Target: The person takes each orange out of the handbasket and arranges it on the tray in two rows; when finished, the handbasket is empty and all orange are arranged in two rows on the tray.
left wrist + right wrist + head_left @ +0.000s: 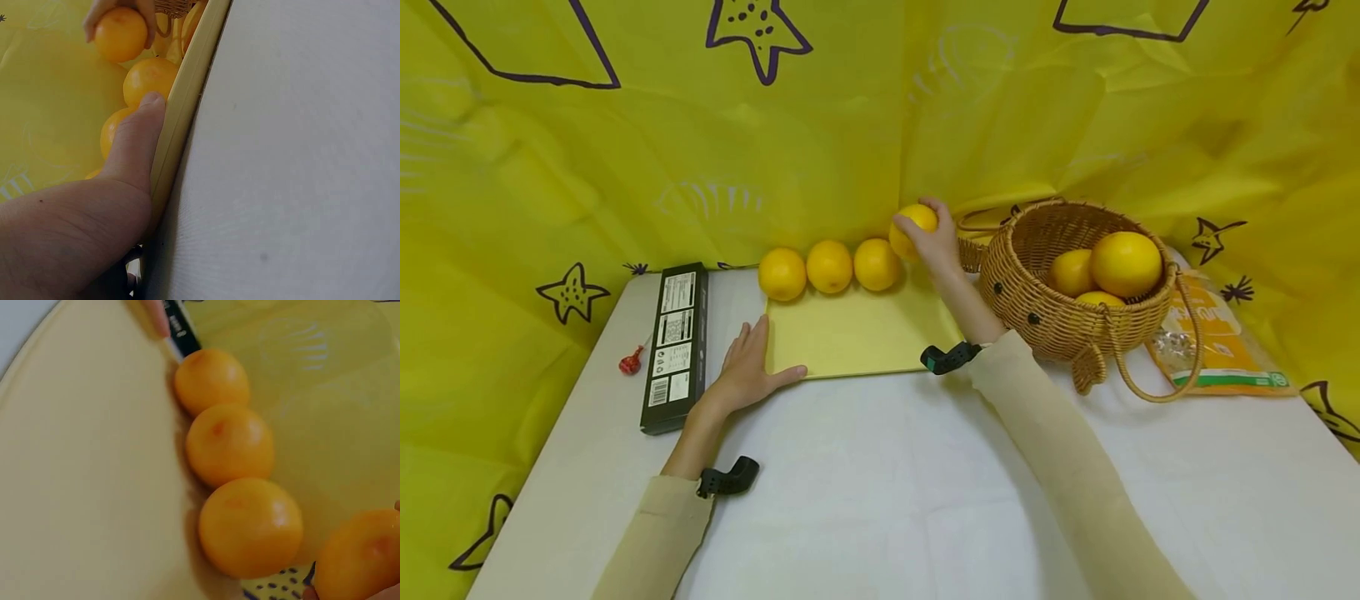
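Three oranges stand in a row along the back edge of a pale yellow board [857,337]: a left orange [782,274], a middle orange [830,267] and a right orange [877,265]. My right hand [936,242] grips another orange [913,229] just right of that row, a small gap apart in the right wrist view. At the board's left front corner rests my left hand [747,368], its thumb stretched along the front edge and its fingers against the left side. In the left wrist view the thumb [134,137] lies straight on the board's rim.
A wicker basket [1037,325] with a looped handle stands at the right, holding several oranges [1125,264]. Partly behind it lies an orange-and-clear packet [1217,342]. On the left are a long black box [675,350] and a red-wrapped lollipop [631,362]. A yellow patterned cloth [835,125] hangs behind.
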Demonstrator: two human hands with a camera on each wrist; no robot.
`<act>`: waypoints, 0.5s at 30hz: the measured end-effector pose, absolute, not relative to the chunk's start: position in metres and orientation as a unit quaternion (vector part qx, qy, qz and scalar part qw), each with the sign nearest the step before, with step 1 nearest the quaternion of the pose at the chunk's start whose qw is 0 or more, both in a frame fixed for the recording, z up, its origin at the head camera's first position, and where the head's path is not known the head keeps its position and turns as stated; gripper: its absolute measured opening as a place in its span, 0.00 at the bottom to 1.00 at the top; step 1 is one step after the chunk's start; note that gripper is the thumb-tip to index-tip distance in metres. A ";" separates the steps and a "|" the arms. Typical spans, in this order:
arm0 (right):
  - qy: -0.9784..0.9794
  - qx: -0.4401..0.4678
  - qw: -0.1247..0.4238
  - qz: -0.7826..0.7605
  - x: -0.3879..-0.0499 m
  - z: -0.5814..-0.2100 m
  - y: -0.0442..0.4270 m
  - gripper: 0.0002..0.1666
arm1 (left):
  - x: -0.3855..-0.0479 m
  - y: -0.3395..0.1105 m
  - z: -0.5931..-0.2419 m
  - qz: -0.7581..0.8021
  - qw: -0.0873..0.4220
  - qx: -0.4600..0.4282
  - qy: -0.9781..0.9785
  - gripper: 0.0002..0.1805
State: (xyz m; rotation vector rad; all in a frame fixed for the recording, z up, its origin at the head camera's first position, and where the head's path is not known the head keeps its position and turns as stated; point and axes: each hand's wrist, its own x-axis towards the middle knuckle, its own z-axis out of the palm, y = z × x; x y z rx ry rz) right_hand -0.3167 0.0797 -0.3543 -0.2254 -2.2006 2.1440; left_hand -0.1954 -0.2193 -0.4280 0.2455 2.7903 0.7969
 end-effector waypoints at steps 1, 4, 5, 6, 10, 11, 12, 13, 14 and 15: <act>-0.731 -0.075 0.039 0.677 -0.318 -0.358 0.080 0.37 | -0.195 -0.219 -0.428 0.272 0.115 0.084 0.952 0.64; -0.764 -0.073 0.054 0.639 -0.321 -0.367 0.081 0.38 | -0.195 -0.220 -0.428 0.270 0.117 0.083 0.952 0.64; -0.771 -0.073 0.056 0.630 -0.322 -0.369 0.081 0.38 | -0.195 -0.220 -0.428 0.270 0.117 0.083 0.952 0.64; -0.776 -0.074 0.056 0.624 -0.323 -0.372 0.081 0.39 | -0.195 -0.220 -0.428 0.269 0.117 0.083 0.952 0.64; -0.768 -0.091 0.054 0.632 -0.327 -0.382 0.085 0.39 | -0.195 -0.220 -0.428 0.268 0.112 0.084 0.953 0.63; -0.760 -0.100 0.052 0.640 -0.329 -0.385 0.086 0.39 | -0.195 -0.220 -0.428 0.268 0.112 0.085 0.953 0.63; -0.753 -0.111 0.050 0.647 -0.330 -0.388 0.087 0.38 | -0.195 -0.220 -0.428 0.269 0.112 0.084 0.953 0.63; -0.747 -0.118 0.049 0.652 -0.331 -0.391 0.089 0.38 | -0.195 -0.220 -0.428 0.270 0.113 0.084 0.953 0.64; -0.742 -0.123 0.046 0.657 -0.332 -0.393 0.089 0.38 | -0.195 -0.220 -0.428 0.270 0.113 0.084 0.952 0.64; -0.742 -0.127 0.045 0.657 -0.332 -0.395 0.089 0.38 | -0.195 -0.220 -0.428 0.270 0.114 0.084 0.952 0.64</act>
